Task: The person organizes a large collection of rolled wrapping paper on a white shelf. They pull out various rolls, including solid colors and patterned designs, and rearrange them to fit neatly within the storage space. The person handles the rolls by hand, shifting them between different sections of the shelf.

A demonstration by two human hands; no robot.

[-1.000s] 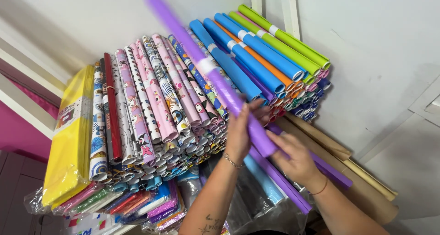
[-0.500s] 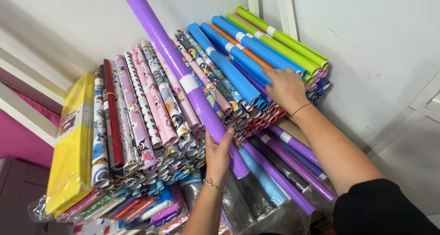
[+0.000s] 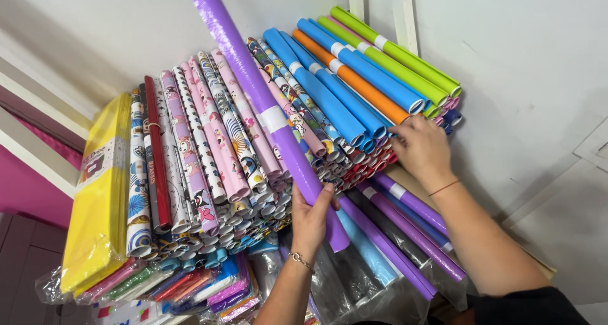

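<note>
My left hand [image 3: 311, 218] grips the lower end of a long purple paper roll [image 3: 253, 90], which lies slanted on top of a big stack of wrapping paper rolls [image 3: 209, 154]. My right hand [image 3: 421, 149] presses against the ends of the blue rolls [image 3: 335, 87] and orange roll [image 3: 354, 87] at the right of the stack, fingers spread on the roll ends. Green rolls [image 3: 399, 56] lie at the far right of the pile. More purple rolls [image 3: 405, 227] lie below, under my right forearm.
A yellow packet of folded sheets [image 3: 98, 192] lies at the left of the stack. Clear-wrapped and silver rolls [image 3: 342, 280] sit at the bottom. White walls stand behind and to the right; a pink and white shelf edge [image 3: 31, 154] is at the left.
My right hand let go of the purple roll and moved up-right to the ends of the blue and orange rolls. My left hand slid down the purple roll to its lower end.
</note>
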